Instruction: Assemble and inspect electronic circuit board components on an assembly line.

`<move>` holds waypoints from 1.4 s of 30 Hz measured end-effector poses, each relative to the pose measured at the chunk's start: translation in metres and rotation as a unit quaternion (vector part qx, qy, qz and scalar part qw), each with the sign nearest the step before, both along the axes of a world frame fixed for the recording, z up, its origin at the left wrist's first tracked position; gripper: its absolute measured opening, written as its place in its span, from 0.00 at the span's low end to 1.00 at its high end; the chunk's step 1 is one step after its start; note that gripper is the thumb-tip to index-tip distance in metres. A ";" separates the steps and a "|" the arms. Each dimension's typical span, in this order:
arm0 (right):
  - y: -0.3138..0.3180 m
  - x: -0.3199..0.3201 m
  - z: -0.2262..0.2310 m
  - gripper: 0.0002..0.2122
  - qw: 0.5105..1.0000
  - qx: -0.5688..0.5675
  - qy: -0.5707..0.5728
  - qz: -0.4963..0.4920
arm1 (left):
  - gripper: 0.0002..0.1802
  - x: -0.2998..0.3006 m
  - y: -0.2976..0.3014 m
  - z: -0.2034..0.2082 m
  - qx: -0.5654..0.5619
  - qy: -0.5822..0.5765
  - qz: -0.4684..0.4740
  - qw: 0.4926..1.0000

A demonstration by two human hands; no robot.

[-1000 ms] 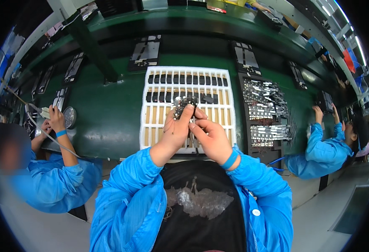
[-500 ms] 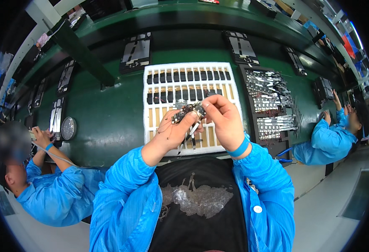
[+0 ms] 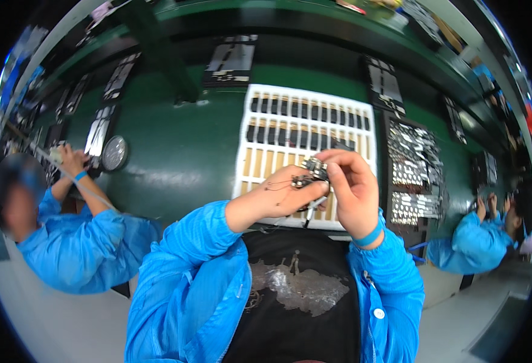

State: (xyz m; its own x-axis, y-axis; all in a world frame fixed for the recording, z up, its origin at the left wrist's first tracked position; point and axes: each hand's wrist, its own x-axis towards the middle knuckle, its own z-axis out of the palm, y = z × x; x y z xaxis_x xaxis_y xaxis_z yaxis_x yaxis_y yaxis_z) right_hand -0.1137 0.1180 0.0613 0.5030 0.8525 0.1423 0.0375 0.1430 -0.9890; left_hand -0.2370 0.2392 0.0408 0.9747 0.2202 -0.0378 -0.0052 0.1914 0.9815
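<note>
My left hand [image 3: 281,195] is closed around a small bunch of dark circuit boards [image 3: 315,171] with thin wires trailing out over the hand. A black-and-white ribbon strip [image 3: 312,213] hangs below the fingers. My right hand [image 3: 355,189], with a blue band at the wrist, pinches the right side of the boards with thumb and fingers; its fingertips partly hide what they grip. Both hands are above the near part of a white foam tray [image 3: 245,158], whose slots hold rows of black parts [image 3: 278,134] and tan strips.
To the right of the foam tray, a dark tray [image 3: 387,181] carries many small boards with pale strips. Flat black-and-silver panels [image 3: 233,60] lie along the green table [image 3: 175,163]. A round dish [image 3: 115,152] is at left. Co-workers in blue sit at left [image 3: 90,242] and right [image 3: 472,239].
My view has turned, so the trays and table appear farther right. Both hands still hold the boards together; my right fingers have curled closer over them.
</note>
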 end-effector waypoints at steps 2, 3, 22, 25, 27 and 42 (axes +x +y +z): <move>-0.002 -0.001 -0.001 0.04 0.999 0.010 -0.031 -0.002 | 0.15 0.001 0.001 -0.006 0.028 0.019 -0.045 0.998; -0.004 -0.006 0.004 0.05 1.000 -0.011 0.002 -0.009 | 0.16 -0.003 0.006 -0.006 0.053 0.056 -0.075 0.994; -0.006 -0.003 -0.007 0.08 0.981 -0.045 0.177 0.060 | 0.19 -0.011 0.004 -0.006 -0.023 0.058 -0.038 0.997; -0.009 -0.004 -0.007 0.07 0.984 -0.034 0.172 0.028 | 0.18 -0.010 -0.002 -0.011 -0.046 0.035 -0.016 0.998; -0.010 -0.006 -0.006 0.07 0.985 -0.029 0.167 0.015 | 0.18 -0.010 -0.006 -0.013 -0.058 0.015 -0.005 0.998; -0.012 0.000 -0.008 0.04 0.989 0.099 -0.029 -0.102 | 0.26 -0.016 0.005 -0.021 -0.038 -0.075 0.115 0.990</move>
State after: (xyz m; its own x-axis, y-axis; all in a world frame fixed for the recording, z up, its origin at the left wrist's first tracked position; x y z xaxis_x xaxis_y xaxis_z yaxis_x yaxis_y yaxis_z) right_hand -0.1134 0.1057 0.0534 0.6480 0.6867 0.3294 0.1408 0.3170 -0.9379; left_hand -0.2534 0.2442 0.0196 0.8950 0.4391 0.0780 -0.2012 0.2414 0.9493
